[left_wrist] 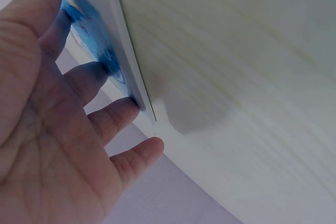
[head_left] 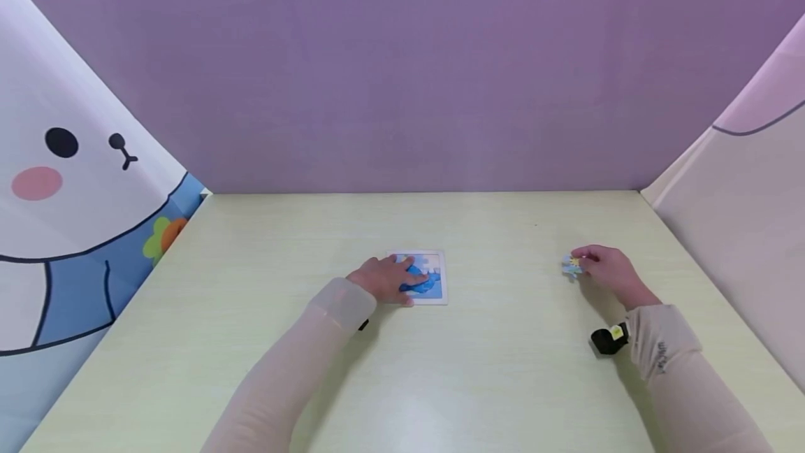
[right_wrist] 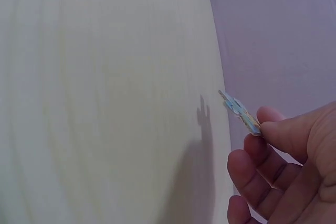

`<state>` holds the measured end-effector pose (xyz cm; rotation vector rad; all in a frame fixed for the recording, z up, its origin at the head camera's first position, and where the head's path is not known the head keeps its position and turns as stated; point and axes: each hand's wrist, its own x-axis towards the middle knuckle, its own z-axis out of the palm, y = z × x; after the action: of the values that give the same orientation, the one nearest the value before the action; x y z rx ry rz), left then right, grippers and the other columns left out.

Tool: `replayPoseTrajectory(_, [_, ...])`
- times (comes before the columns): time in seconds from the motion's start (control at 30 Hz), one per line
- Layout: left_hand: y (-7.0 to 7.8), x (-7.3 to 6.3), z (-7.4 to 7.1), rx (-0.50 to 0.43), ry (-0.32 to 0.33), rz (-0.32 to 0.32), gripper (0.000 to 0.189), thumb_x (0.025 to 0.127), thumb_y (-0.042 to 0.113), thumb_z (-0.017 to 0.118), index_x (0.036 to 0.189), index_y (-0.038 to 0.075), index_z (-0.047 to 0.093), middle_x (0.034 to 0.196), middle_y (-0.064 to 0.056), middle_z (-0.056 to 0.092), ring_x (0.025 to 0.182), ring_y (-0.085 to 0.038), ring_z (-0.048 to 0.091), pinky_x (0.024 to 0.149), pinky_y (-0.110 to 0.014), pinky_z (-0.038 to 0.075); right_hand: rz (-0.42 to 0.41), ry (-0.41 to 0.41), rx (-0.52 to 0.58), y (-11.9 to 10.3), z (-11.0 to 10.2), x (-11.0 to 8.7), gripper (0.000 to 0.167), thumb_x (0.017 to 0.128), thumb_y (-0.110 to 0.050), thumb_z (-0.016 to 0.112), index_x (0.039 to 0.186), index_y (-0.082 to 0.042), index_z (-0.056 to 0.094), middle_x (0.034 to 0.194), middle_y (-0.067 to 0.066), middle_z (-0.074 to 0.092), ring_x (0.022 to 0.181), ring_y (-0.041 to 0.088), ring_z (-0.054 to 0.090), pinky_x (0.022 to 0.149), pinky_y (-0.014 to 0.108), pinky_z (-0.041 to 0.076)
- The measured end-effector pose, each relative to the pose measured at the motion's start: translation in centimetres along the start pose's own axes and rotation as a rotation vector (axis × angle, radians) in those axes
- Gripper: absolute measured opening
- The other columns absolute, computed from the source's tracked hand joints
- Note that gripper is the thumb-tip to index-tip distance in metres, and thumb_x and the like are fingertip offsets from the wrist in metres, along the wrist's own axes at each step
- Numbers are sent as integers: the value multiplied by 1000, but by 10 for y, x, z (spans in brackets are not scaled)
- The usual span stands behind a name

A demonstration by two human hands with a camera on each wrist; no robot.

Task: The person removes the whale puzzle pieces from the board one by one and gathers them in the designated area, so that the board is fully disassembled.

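Note:
A small square jigsaw puzzle [head_left: 435,298] with a white frame and a blue picture lies flat on the table. The left hand [head_left: 388,278] rests on it with fingers spread, covering its left part. In the left wrist view, fingertips touch the blue surface of the puzzle [left_wrist: 100,32] and its pale rim. Off to the right, the right hand [head_left: 608,270] pinches a light-blue and yellow jigsaw piece [head_left: 571,265] between thumb and fingers. Seen from the right wrist, the piece [right_wrist: 241,113] is held edge-on above the table, and its shadow falls on the surface.
The pale wood-grain table [head_left: 503,369] ends at a purple cloth backdrop [head_left: 402,75]. A printed cloth with a cartoon animal [head_left: 82,243] hangs on the left, and a pale cloth [head_left: 742,215] on the right. A black wrist camera [head_left: 608,340] sits beside the right sleeve.

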<state>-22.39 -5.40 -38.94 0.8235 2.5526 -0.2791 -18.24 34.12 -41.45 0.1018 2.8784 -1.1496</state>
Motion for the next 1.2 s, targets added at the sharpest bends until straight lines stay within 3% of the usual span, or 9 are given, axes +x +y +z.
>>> replayPoseTrajectory(0.23, [-3,-3,1,-11,6,13,62,93,48,56,148,43,29,159,3,17,144,-28,19,108,-47,31,-25,-3,-74,6,-2,0,27,94,-3,50,115,13,58,91,20,66,75,19,58,65,32,44])
replayPoseTrajectory(0.53, [-5,-1,4,20,22,24,60,94,48,55,149,42,29,159,3,18,143,-28,21,105,-45,36,-42,-9,-169,9,-2,-1,28,93,0,45,114,12,59,113,36,58,99,47,54,80,54,44])
replayPoseTrajectory(0.77, [-4,3,3,-6,14,19,61,94,47,56,148,43,29,159,3,18,144,-27,21,105,-43,36,-65,-28,-251,9,-5,5,29,92,2,44,113,11,60,116,36,56,106,53,51,88,60,40])
replayPoseTrajectory(1.03, [-3,1,2,-6,5,20,61,94,47,55,149,44,27,159,4,17,144,-27,20,106,-45,34,-107,-39,-285,8,-8,7,28,89,2,45,110,12,61,113,37,57,103,53,53,86,60,41])
replayPoseTrajectory(1.2, [-3,0,3,18,19,24,62,94,48,54,149,43,27,159,4,17,144,-28,20,105,-46,35,-91,-61,-287,8,-6,9,28,90,2,46,112,11,61,115,38,56,104,53,52,86,60,41])
